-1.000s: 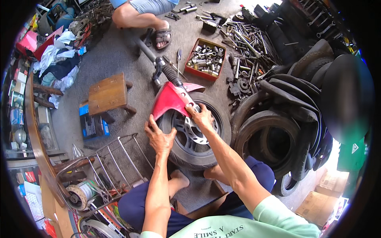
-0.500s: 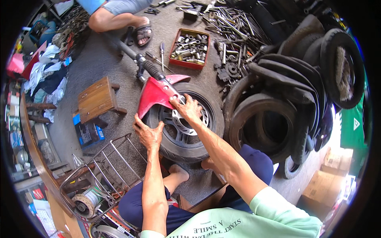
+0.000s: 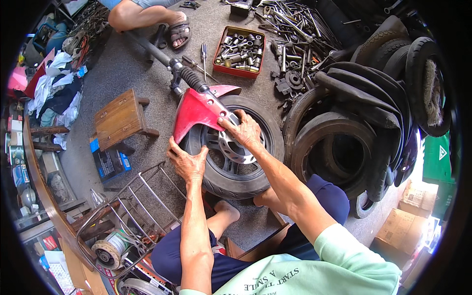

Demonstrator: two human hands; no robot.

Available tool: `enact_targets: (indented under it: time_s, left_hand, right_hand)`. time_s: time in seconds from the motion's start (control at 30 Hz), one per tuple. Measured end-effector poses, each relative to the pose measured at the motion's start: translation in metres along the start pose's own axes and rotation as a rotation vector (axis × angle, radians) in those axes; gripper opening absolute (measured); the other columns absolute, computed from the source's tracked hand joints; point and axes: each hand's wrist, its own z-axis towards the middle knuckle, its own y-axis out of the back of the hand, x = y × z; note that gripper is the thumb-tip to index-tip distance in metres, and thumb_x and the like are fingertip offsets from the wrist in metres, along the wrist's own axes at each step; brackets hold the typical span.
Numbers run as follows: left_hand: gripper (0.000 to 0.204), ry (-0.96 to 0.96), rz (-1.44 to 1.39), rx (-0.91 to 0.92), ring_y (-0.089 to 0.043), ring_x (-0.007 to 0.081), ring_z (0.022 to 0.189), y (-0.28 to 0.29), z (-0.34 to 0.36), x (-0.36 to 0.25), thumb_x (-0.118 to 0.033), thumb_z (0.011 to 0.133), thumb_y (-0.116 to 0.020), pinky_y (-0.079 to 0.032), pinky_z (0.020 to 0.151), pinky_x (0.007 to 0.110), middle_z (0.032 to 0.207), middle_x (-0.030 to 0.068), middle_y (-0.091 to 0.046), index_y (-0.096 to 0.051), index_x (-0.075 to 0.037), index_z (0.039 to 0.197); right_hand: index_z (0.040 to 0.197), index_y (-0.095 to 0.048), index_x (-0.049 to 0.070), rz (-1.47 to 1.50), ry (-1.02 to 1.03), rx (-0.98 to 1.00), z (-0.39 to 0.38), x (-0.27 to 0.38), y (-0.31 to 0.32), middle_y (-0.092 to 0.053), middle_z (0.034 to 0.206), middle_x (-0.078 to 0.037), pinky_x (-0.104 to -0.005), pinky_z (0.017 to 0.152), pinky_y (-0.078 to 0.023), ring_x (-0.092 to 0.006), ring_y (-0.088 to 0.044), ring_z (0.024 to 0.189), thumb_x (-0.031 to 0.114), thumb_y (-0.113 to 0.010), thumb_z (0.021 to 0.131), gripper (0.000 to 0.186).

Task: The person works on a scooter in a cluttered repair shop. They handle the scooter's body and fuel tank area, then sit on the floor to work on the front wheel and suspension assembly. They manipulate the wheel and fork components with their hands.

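A red front fender (image 3: 196,114) sits over a motorcycle wheel (image 3: 222,183) that lies tilted on the floor before me. The fork (image 3: 192,80), with a ribbed rubber boot, runs from the wheel toward the upper left. My left hand (image 3: 188,162) grips the fender's lower left tip, thumb spread toward the tire. At the fender's right edge, my right hand (image 3: 244,132) presses with its thumb while its fingers curl round beside the fork leg. The hand partly covers the brake disc (image 3: 236,152).
A red tin of sockets (image 3: 241,51) and a screwdriver (image 3: 204,56) lie beyond the wheel. Loose tools (image 3: 300,34) spread farther back. Stacked tires (image 3: 334,142) stand at right, a wooden stool (image 3: 119,118) and metal rack (image 3: 142,196) at left. Another person's sandaled foot (image 3: 179,34) is near the fork's far end.
The whole view has shifted slightly, so most things appear a little farther right. Both hands keep their hold on the fender, with little movement against it.
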Motion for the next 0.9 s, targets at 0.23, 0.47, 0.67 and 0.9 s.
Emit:
enact_targets:
  time_s: [0.23, 0.47, 0.67, 0.9]
  left_hand:
    - [0.091, 0.020, -0.015, -0.026, -0.044, 0.0422, 0.101, -0.004, 0.002, -0.002, -0.030, 0.053, -0.076, -0.041, 0.083, 0.050, 0.112, 0.0233, -0.039, -0.025, -0.006, 0.125]
    - [0.094, 0.054, -0.079, 0.009, -0.041, 0.0418, 0.108, -0.004, 0.006, -0.001, -0.029, 0.053, -0.078, -0.037, 0.089, 0.048, 0.117, 0.0251, -0.038, -0.025, -0.004, 0.126]
    - [0.109, 0.503, -0.291, -0.070, -0.033, 0.0405, 0.122, -0.009, -0.034, -0.011, -0.040, 0.054, -0.081, -0.027, 0.102, 0.042, 0.130, 0.0323, -0.030, -0.021, 0.013, 0.128]
    - [0.091, 0.636, -0.044, 0.161, -0.055, 0.0420, 0.096, -0.002, -0.021, -0.016, -0.053, 0.054, -0.076, -0.044, 0.083, 0.045, 0.101, 0.0306, -0.056, -0.044, 0.010, 0.111]
  right_hand:
    - [0.108, -0.058, 0.006, 0.060, -0.057, 0.053, 0.002, 0.002, 0.008, -0.059, 0.106, -0.019, -0.0391, 0.087, -0.041, -0.0314, -0.056, 0.100, 0.067, -0.058, 0.061, 0.076]
    - [0.105, -0.060, 0.006, 0.061, -0.067, 0.017, 0.004, 0.002, 0.004, -0.061, 0.102, -0.017, -0.0384, 0.086, -0.042, -0.0293, -0.057, 0.097, 0.069, -0.059, 0.059, 0.078]
    - [0.103, -0.061, 0.007, 0.062, -0.074, 0.007, 0.005, 0.004, 0.004, -0.061, 0.101, -0.017, -0.0390, 0.084, -0.043, -0.0290, -0.058, 0.096, 0.068, -0.060, 0.058, 0.076]
    - [0.103, -0.061, 0.007, 0.065, -0.056, -0.016, 0.005, 0.004, 0.001, -0.061, 0.099, -0.017, -0.0389, 0.083, -0.043, -0.0296, -0.058, 0.094, 0.069, -0.060, 0.058, 0.077]
